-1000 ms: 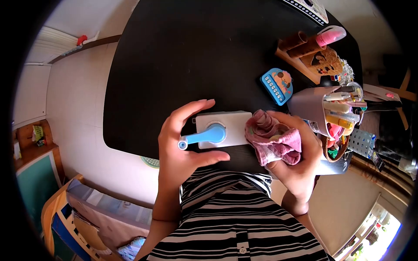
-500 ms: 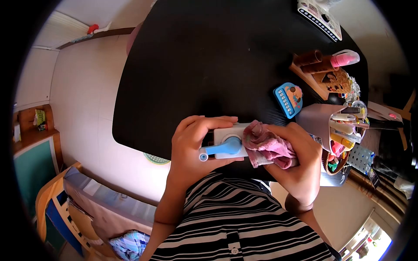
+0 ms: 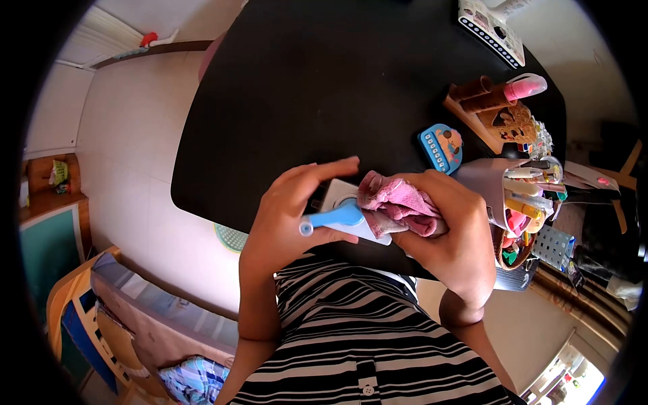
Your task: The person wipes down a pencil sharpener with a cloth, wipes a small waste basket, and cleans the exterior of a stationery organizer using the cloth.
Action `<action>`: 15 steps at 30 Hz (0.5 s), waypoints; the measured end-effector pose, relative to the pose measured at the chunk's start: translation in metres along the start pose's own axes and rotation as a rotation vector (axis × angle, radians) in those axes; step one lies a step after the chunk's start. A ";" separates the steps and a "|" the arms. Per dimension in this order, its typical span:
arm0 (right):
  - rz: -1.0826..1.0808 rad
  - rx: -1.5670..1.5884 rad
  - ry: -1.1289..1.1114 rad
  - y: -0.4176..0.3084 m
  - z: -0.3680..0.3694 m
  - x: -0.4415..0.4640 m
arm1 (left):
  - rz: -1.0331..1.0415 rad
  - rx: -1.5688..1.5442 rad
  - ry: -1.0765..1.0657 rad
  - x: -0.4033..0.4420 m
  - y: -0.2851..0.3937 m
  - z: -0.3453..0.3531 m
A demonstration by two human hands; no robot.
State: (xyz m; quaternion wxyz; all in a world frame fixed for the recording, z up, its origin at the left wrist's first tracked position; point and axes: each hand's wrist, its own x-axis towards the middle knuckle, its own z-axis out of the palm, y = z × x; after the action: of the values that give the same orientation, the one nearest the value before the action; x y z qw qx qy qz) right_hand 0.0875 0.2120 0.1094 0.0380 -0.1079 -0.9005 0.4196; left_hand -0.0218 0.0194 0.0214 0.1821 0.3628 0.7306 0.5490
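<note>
Table point(image 3: 290, 101): black, filling the middle.
White box point(image 3: 368, 231): at the table's near edge, slanted, blue lever point(image 3: 335, 215) on top.
Pink cloth point(image 3: 399, 206): bunched over the box's right end.
Right hand point(image 3: 462, 219): closed around the cloth.
Left hand point(image 3: 282, 208): spread wide about the box's left end.
Blue toy point(image 3: 441, 148): toward the right edge.

Below and right of my fingers point(image 3: 336, 167), a bright opening point(image 3: 572, 382) burns out white, fringed blue. Floor point(image 3: 142, 148) left of them is well lit; the tabletop point(image 3: 304, 88) beyond reads dark. Straight lines bow toward blackened margins. My fingers register reasonably sharp.
</note>
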 end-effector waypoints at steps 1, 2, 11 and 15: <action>-0.002 -0.001 0.010 0.000 0.000 -0.002 | -0.045 -0.045 0.015 -0.001 -0.002 0.000; 0.046 0.010 -0.008 -0.001 -0.001 -0.003 | -0.022 -0.119 0.018 -0.004 -0.007 -0.002; 0.157 0.270 0.094 0.017 0.006 -0.025 | 0.032 -0.079 0.246 -0.025 0.001 0.010; 0.061 0.257 0.110 0.025 0.005 -0.026 | -0.043 0.012 0.310 -0.040 0.015 0.040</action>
State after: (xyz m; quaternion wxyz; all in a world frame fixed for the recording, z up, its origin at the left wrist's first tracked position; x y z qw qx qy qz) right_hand 0.1160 0.2174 0.0876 0.0878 -0.1524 -0.8323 0.5257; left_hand 0.0361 0.0188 0.0167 0.0769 0.2590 0.7607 0.5901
